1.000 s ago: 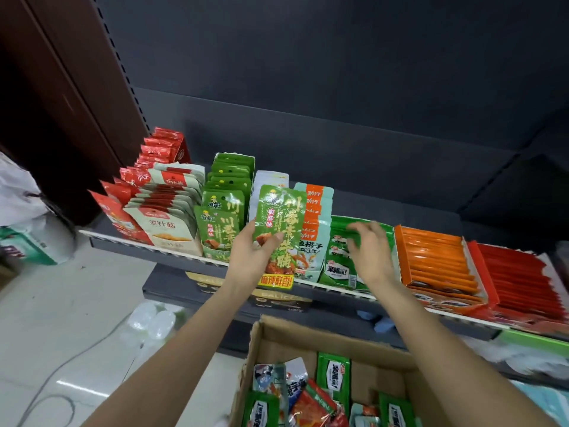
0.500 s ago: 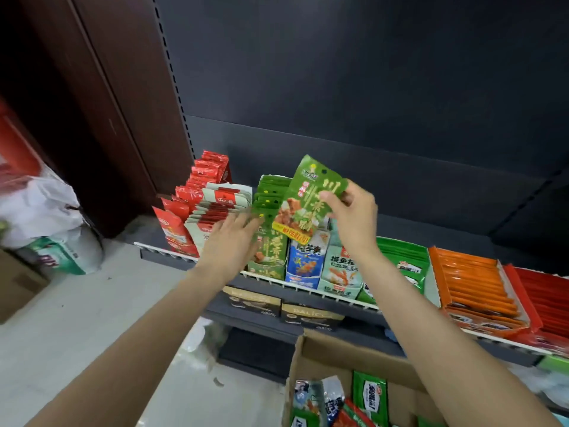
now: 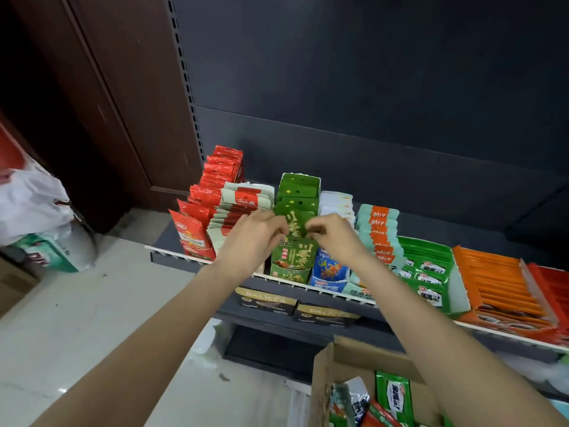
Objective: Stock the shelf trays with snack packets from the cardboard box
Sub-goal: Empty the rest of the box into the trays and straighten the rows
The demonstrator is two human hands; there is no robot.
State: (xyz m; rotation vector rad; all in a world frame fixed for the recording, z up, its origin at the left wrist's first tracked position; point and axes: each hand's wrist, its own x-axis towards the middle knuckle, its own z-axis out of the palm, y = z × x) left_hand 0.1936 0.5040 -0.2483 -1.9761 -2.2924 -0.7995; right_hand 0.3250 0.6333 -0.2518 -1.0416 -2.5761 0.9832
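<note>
Both hands meet over the green tray (image 3: 298,192) on the shelf (image 3: 338,295): the left hand (image 3: 255,234) and the right hand (image 3: 332,234) each pinch a top corner of one green snack packet (image 3: 295,224) and hold it upright, its long axis vertical, its printed face toward the camera. The packet sits directly between the two hands — neither is clearly nearer, though the right hand's fingertips (image 3: 311,231) close on the upper right edge while the left covers the upper left. Its lower end appears to be tucked behind the front packet (image 3: 294,257) of the same row, so I judge the coming move to be a short push straight down and slightly back into that row, with both hands then letting go.

Large yellow Chinese characters run down the held packet and the front one; the top character reads 川, and the rest is too small to be sure of. Left of the green row stand pale packets with red bands (image 3: 243,208) and red packets (image 3: 192,234). Right of it are blue packets (image 3: 329,269), then teal-and-orange ones (image 3: 377,232). On the lower shelf two dark boxes (image 3: 266,300) read BALICCA. The cardboard box (image 3: 326,374) stands below the right forearm, with a green packet (image 3: 394,396) and others inside — more stock waiting.
</note>
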